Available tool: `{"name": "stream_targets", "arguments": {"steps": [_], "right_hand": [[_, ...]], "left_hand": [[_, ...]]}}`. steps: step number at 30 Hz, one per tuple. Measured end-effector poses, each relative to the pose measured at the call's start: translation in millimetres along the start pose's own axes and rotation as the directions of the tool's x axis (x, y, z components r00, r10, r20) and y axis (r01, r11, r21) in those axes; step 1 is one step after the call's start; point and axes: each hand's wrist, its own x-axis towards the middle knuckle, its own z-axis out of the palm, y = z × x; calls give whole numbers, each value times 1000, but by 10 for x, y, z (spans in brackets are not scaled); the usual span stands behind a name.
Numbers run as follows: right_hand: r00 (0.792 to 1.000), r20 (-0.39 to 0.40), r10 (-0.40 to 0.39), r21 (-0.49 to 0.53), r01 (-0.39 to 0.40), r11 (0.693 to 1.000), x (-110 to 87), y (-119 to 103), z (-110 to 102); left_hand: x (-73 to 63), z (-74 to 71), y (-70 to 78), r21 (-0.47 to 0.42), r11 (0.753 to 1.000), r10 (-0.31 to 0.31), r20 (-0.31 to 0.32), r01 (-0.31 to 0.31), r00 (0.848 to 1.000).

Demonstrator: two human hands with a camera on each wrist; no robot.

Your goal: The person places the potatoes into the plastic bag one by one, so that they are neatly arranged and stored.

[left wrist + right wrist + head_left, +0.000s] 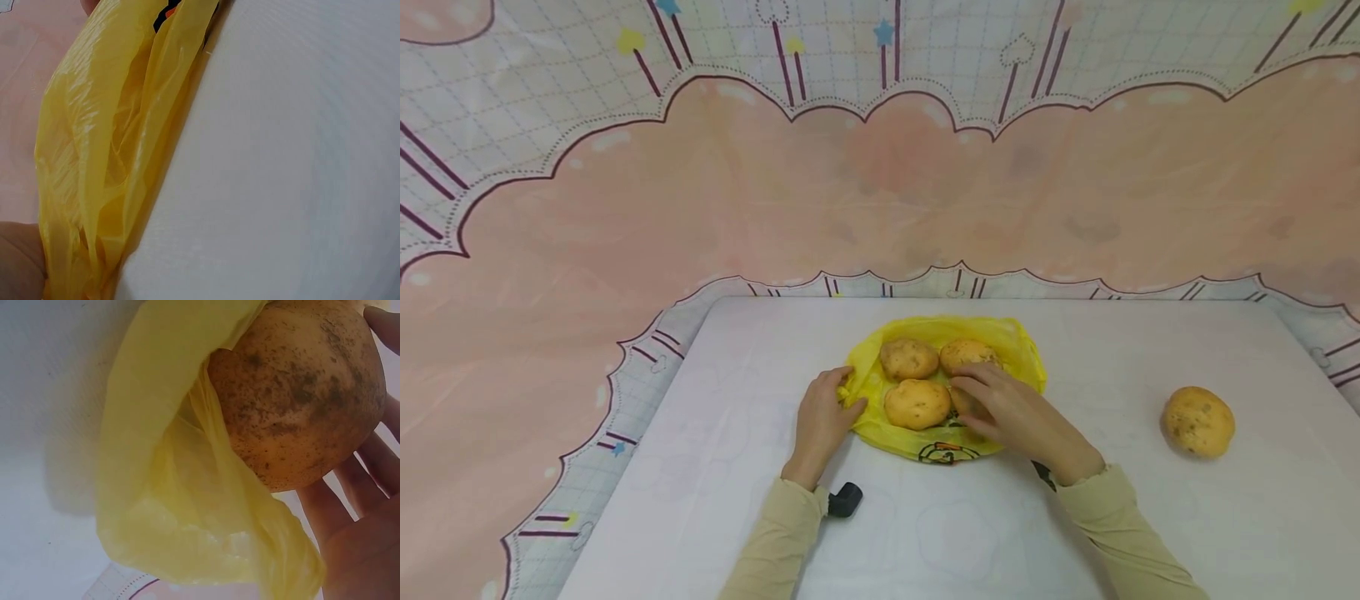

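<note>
A yellow plastic bag (868, 350) lies spread open at the middle of the table, with a dark printed figure on its near side. Several potatoes are inside it, including a smooth one (917, 405) at the front and a browner one (909, 358) behind. My left hand (822, 421) grips the bag's left edge between thumb and fingers. On the right side my right hand (1018, 417) reaches over the rim, its thumb and fingers around a potato (300, 394) with dark specks. The head view shows that potato mostly covered by the hand.
One loose potato (1198, 422) rests on the white table (940, 533), well right of the bag. Behind the table hangs a patterned cloth (880, 192) in pink and white. A black wrist camera (846, 500) sticks out from the left sleeve.
</note>
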Motion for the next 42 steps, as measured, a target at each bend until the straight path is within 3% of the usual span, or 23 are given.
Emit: {"name": "stream_targets", "arguments": {"steps": [10, 17, 42], "right_hand": [[999, -32, -34, -3, 34, 999, -4, 40, -31], [1000, -10, -21, -5, 21, 1000, -40, 90, -132], [992, -99, -74, -105, 64, 992, -310, 337, -443]], "left_hand": [[5, 5, 3, 4, 1000, 2, -1, -2, 1000], [-4, 2, 4, 2, 1000, 1, -12, -1, 1000], [11, 21, 25, 0, 1000, -14, -6, 14, 1000]]}}
